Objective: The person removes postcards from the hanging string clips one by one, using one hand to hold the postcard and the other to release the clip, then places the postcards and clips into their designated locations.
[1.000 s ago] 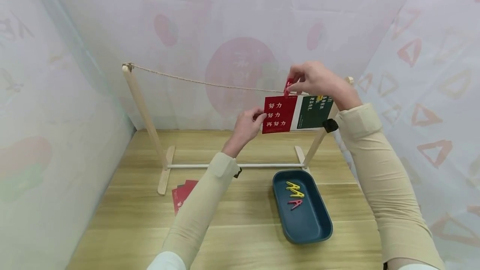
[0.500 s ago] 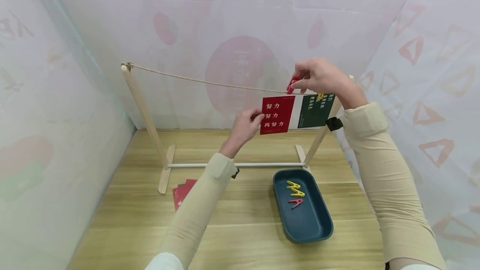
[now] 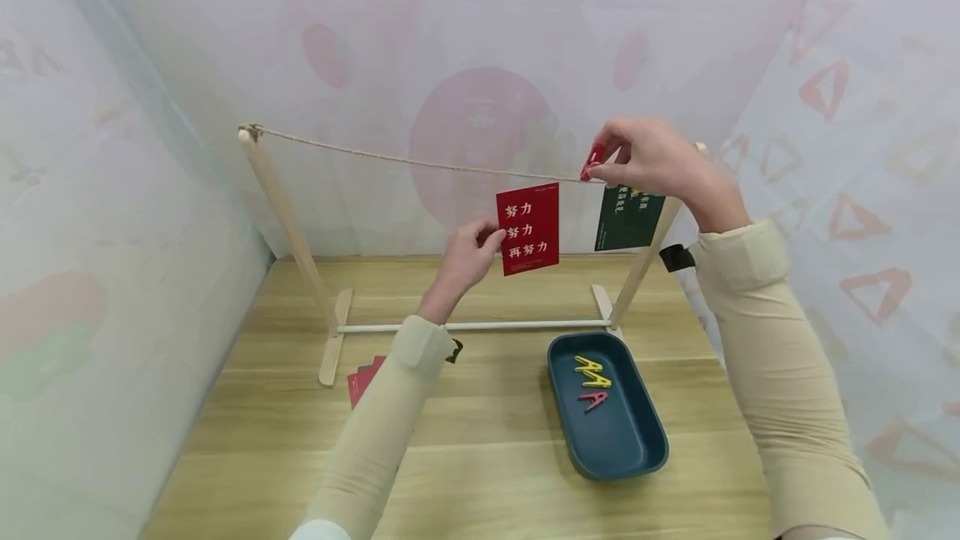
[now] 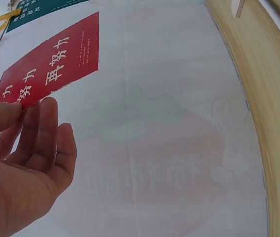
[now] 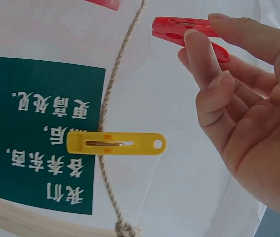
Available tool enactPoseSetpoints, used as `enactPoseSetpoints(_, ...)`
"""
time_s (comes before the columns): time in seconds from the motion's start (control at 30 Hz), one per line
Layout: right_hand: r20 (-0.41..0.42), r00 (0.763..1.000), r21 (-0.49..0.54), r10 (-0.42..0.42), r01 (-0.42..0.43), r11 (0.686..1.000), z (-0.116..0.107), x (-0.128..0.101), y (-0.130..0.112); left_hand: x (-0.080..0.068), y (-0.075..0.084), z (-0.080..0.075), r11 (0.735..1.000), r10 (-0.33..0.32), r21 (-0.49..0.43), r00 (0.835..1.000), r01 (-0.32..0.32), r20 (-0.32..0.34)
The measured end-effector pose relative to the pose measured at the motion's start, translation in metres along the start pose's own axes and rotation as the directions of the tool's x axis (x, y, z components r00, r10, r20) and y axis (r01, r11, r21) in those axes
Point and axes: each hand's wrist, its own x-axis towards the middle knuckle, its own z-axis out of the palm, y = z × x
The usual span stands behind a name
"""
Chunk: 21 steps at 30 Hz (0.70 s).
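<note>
my left hand [image 3: 465, 250] pinches the left edge of the thin red paper card with white characters [image 3: 529, 228], held just under the twine line [image 3: 420, 162]. it looks light and floppy, so i'd grip near an edge. my right hand [image 3: 651, 161] squeezes the small red plastic clothespin [image 5: 186, 30] by its tail, springy and slick.

The red peg [image 5: 189, 32] in the right hand [image 3: 656, 161] looks like glossy smooth plastic, as does the yellow peg [image 5: 116, 143]. The string [image 5: 111, 106] is rough twisted fibre. The red card [image 3: 528, 228] and green card [image 5: 41, 131] look like matt paper. The frame [image 3: 288, 227] at left is pale smooth wood.
</note>
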Motion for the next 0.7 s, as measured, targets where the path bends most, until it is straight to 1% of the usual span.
enactPoseSetpoints(0.1, -0.031, 0.999, 0.021, -0.008, 0.009, 1.0, 0.006, -0.003, 0.0, -0.003, -0.001, -0.007, 1.0, -0.009, -0.017, 1.0, 0.009, -0.025)
enactPoseSetpoints(0.2, -0.049, 0.999, 0.057, -0.015, 0.018, 0.998, 0.013, -0.005, 0.001, -0.005, -0.004, -0.014, 1.0, -0.02, -0.009, 0.998, 0.02, -0.052)
enactPoseSetpoints(0.37, -0.064, 0.998, 0.13, 0.002, 0.006, 0.991, 0.023, -0.015, 0.003, -0.01, -0.008, -0.022, 0.999, -0.053, -0.013, 0.996, 0.052, -0.075)
enactPoseSetpoints(0.47, -0.074, 0.997, 0.125, 0.015, -0.006, 0.992, 0.026, -0.023, 0.007, -0.015, -0.01, -0.026, 0.997, -0.073, -0.042, 0.994, 0.07, -0.084)
enactPoseSetpoints(0.57, -0.067, 0.997, 0.126, 0.033, -0.024, 0.992, 0.032, -0.03, 0.013, -0.021, -0.013, -0.031, 0.993, -0.101, -0.073, 0.99, 0.094, -0.095)
enactPoseSetpoints(0.7, -0.021, 0.997, 0.133, 0.07, -0.066, 0.989, 0.045, -0.038, 0.019, -0.031, -0.016, -0.038, 0.987, -0.131, -0.11, 0.986, 0.12, -0.102)
